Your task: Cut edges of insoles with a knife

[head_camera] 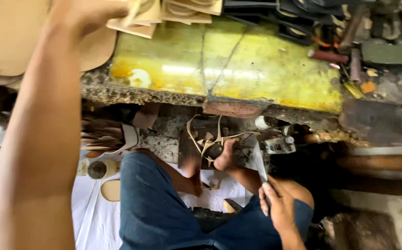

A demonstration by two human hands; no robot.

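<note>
The left hand (78, 14) is raised to the far left corner of the yellow workbench (238, 69), where it closes on a tan sole-shaped cutout (134, 21) at the end of a stack of such pieces; the fingers themselves are partly lost at the top edge of the view, so how firmly they pinch cannot be told. More tan cutouts (194, 9) lie along the far edge beside it, and black ones (303, 14) continue toward the far right corner. The middle of the bench top is bare and glossy, crossed by a crack, with its near edge crumbled and rough.

The right hand (277, 206) rests low on the right knee, wrapped around the handle of a knife (259, 164) whose blade points up toward the bench's near edge (well short of touching it). Below that edge, thin tan offcut strips (208, 139) curl around the person's bare foot (224, 155). A small white bottle (278, 144) lies just beside the blade tip. Tools (335, 55) crowd the bench's right end.
</note>
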